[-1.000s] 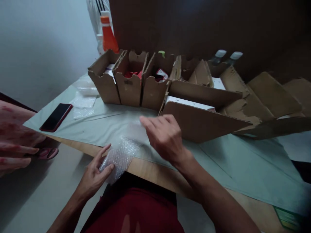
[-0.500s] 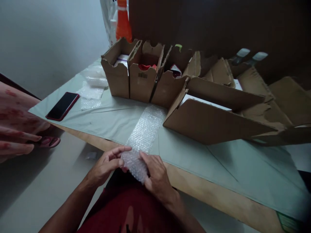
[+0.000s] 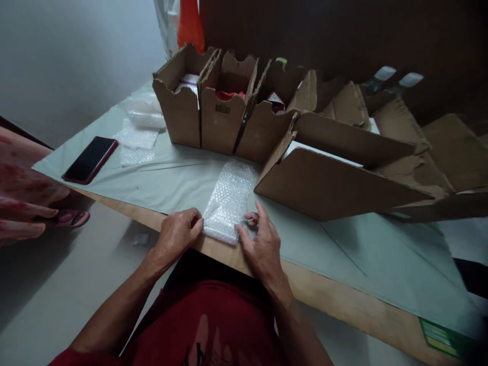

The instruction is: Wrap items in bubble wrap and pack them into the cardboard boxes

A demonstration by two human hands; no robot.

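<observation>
A strip of clear bubble wrap lies flat on the table, its near part folded back over itself by the front edge. My left hand is closed at the near left corner of the wrap, thumb and forefinger pinching its edge. At the right side, my right hand has its fingers apart, with the thumb touching or very close to the near right edge. Whether anything lies inside the fold, I cannot tell.
Several cardboard bins line the back of the table, with an orange bottle behind. To the left are a phone and more bubble wrap. Patterned fabric hangs beyond the left edge.
The near end of the bubble wrap, held up in both hands before, now lies folded down on the table. My right hand has let go and spread its fingers.
</observation>
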